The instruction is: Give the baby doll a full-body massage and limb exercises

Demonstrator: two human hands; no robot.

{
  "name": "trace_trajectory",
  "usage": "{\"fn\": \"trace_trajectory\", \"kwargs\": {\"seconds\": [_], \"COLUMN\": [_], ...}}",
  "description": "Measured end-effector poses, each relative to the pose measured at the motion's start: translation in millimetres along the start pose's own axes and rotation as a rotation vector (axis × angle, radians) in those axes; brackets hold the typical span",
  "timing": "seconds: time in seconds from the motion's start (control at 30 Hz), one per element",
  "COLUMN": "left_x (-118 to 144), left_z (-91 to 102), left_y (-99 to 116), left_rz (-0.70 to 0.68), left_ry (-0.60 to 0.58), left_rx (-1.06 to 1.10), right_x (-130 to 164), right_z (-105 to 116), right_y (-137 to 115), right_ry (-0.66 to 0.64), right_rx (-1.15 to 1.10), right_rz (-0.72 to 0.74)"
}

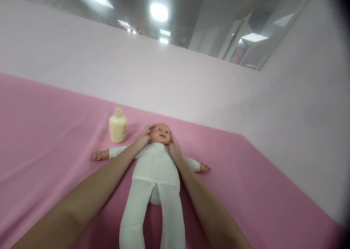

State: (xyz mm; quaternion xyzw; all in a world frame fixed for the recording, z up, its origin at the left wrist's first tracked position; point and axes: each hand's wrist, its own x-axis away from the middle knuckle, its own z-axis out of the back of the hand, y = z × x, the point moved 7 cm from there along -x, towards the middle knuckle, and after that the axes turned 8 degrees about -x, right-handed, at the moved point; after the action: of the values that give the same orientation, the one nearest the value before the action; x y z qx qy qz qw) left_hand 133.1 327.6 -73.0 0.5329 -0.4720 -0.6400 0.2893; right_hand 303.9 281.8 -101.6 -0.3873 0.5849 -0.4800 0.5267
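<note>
Baby doll (155, 165) in white suit, face up on pink surface, arms spread, legs toward camera.

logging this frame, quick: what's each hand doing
left hand: open, cupping the white-clothed plastic baby doll's head
right hand: open, against the head's other side
</note>
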Motion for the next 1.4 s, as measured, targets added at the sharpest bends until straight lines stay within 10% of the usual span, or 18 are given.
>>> {"fn": "trace_trajectory", "kwargs": {"seconds": [1.4], "left_x": [5], "left_z": [-6.4], "left_y": [4], "left_rz": [-0.211], "left_ry": [-0.039], "left_rx": [-0.401], "right_x": [16], "right_z": [-5], "right_y": [-29], "right_ry": [0.075], "right_rx": [0.084], "right_rz": [-0.078]}}
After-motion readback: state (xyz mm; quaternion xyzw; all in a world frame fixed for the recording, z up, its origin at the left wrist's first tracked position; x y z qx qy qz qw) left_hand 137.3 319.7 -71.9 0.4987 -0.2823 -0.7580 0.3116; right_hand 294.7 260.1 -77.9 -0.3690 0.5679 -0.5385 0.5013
